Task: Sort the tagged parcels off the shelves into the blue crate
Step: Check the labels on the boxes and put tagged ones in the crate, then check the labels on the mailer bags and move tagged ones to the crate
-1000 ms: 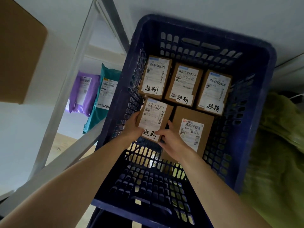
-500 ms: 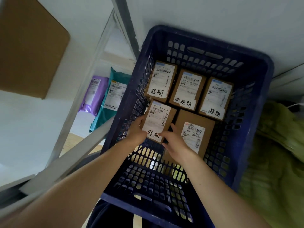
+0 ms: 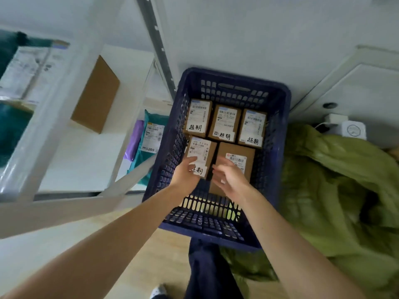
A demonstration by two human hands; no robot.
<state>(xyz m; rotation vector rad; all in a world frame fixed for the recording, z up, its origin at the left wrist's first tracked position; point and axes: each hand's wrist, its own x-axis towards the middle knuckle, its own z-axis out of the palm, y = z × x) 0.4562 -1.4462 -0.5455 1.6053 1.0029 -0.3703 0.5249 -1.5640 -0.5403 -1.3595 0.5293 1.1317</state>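
The blue crate [image 3: 237, 75] stands on the floor in front of me with several brown boxes inside. Three tagged boxes [image 3: 225, 123] fill its far row. In front of them lie a small tagged box [image 3: 203, 149] on the left and a larger box [image 3: 237, 151] on the right. My left hand [image 3: 186, 174] lies over the small box's near left corner, fingers loosely on its label. My right hand [image 3: 231, 180] hovers just above the larger box with its fingers spread, holding nothing.
A white shelf unit [image 3: 54, 117] stands to the left, holding a brown carton [image 3: 97, 96], a purple mailer [image 3: 133, 139], a teal mailer [image 3: 151, 134] and blurred teal parcels [image 3: 13, 83]. A green quilted cloth [image 3: 334, 180] lies right of the crate. Wooden floor [image 3: 151, 266] is near me.
The small tagged box has been set down in the crate. My right hand let go of it and lifted with fingers spread; my left hand loosened. My head pulled back and up.
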